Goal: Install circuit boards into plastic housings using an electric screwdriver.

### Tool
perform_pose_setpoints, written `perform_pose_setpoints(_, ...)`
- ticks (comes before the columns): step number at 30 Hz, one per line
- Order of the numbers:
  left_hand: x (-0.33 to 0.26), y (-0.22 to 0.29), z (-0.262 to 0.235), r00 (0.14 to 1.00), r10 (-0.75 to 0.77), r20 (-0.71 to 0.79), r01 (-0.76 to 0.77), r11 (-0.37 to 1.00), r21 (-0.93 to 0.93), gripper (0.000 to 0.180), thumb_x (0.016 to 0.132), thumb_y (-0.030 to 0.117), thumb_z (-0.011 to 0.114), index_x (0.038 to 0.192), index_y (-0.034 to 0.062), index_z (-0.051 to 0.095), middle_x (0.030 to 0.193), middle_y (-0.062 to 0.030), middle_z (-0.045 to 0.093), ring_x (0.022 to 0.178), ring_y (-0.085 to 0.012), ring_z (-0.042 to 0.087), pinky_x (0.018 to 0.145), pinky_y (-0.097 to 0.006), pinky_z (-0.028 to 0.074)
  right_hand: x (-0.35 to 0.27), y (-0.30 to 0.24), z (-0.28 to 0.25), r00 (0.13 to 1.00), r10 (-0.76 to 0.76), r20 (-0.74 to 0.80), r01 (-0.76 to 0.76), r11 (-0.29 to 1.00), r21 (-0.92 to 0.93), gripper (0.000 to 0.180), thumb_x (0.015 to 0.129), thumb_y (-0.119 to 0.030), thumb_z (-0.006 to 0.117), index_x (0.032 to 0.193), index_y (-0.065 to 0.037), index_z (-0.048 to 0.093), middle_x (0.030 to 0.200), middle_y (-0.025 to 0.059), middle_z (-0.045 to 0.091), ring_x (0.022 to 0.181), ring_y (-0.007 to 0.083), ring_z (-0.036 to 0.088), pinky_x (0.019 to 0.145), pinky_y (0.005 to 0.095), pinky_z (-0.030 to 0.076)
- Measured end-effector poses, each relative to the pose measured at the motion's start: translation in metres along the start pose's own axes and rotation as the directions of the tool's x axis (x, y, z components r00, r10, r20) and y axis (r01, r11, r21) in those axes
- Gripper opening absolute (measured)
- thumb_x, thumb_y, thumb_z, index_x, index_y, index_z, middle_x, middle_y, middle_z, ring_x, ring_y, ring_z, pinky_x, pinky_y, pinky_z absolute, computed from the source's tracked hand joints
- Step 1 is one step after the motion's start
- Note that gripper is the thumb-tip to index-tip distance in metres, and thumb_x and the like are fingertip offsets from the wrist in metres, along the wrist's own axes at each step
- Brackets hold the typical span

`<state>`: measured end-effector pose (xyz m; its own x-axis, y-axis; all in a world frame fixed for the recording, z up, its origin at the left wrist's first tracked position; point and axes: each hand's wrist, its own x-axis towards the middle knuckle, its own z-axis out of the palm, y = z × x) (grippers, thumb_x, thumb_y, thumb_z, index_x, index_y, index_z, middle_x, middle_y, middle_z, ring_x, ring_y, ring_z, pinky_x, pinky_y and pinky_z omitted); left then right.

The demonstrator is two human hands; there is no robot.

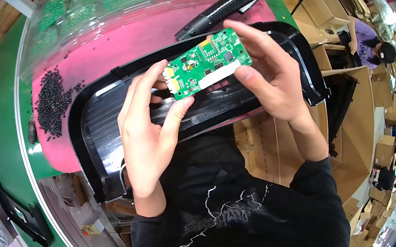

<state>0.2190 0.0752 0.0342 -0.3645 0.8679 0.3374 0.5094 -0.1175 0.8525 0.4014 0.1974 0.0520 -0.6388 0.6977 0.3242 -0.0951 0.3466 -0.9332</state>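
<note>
Between both hands I hold a green circuit board [204, 60], tilted, with a long white strip along its near edge and white-and-yellow connectors at its left end. My left hand [148, 122] pinches the left end, thumb below and fingers above. At the right end, my right hand [271, 71] grips the board with its thumb near the white strip and fingers behind. Under the board lies a large black plastic housing [104, 131], shallow and rounded at its corners, partly hidden by my hands.
A black electric screwdriver [220, 10] rests on the pink mat [138, 46] beyond the housing. Many small black screws [53, 105] are heaped at left. Clear trays of green boards [93, 14] stand at the back. Cardboard boxes [353, 128] are at right, where another person [367, 43] sits.
</note>
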Motion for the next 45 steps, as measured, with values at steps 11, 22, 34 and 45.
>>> perform_pose_setpoints(11,0.006,-0.016,0.009,0.979,-0.044,0.199,-0.031,0.932,0.361,0.053,0.071,0.003,0.079,0.12,0.0016,0.059,0.121,-0.0143,0.058,0.113,-0.0338,0.054,0.098,-0.04,0.043,0.0,0.035,-0.029,0.97,0.069,0.233,0.085,0.802,-0.591,0.05,0.078,-0.017,0.079,0.121,-0.001,0.06,0.136,0.0152,0.053,0.127,0.0356,0.047,0.107,0.0418,0.039)
perform_pose_setpoints(22,0.003,-0.016,0.006,0.979,-0.027,0.204,-0.046,0.938,0.343,0.054,0.074,0.003,0.077,0.123,0.0019,0.056,0.124,-0.0156,0.056,0.114,-0.0348,0.052,0.099,-0.042,0.041,-0.003,0.034,-0.024,0.975,0.086,0.203,0.054,0.799,-0.598,0.056,0.07,-0.012,0.082,0.122,-0.005,0.063,0.137,0.0115,0.054,0.127,0.0331,0.048,0.106,0.0419,0.04)
perform_pose_setpoints(34,0.002,-0.015,0.005,0.978,-0.062,0.2,-0.008,0.945,0.328,0.058,0.068,0.002,0.08,0.122,0.0009,0.058,0.123,-0.0145,0.057,0.114,-0.0343,0.053,0.099,-0.041,0.042,-0.003,0.034,-0.027,0.974,0.062,0.219,0.085,0.794,-0.602,0.054,0.071,-0.014,0.081,0.122,-0.003,0.063,0.136,0.0124,0.055,0.127,0.0336,0.049,0.106,0.0422,0.04)
perform_pose_setpoints(45,-0.02,0.021,-0.037,0.931,0.357,-0.079,-0.359,0.933,-0.009,0.036,0.072,-0.003,0.077,0.106,-0.0027,0.065,0.098,-0.0159,0.067,0.087,-0.0281,0.064,0.077,-0.035,0.051,0.003,0.02,-0.021,0.987,0.052,0.149,0.051,0.791,-0.61,0.071,0.068,-0.007,0.081,0.134,-0.003,0.054,0.136,0.0143,0.054,0.129,0.031,0.047,0.11,0.0393,0.036)
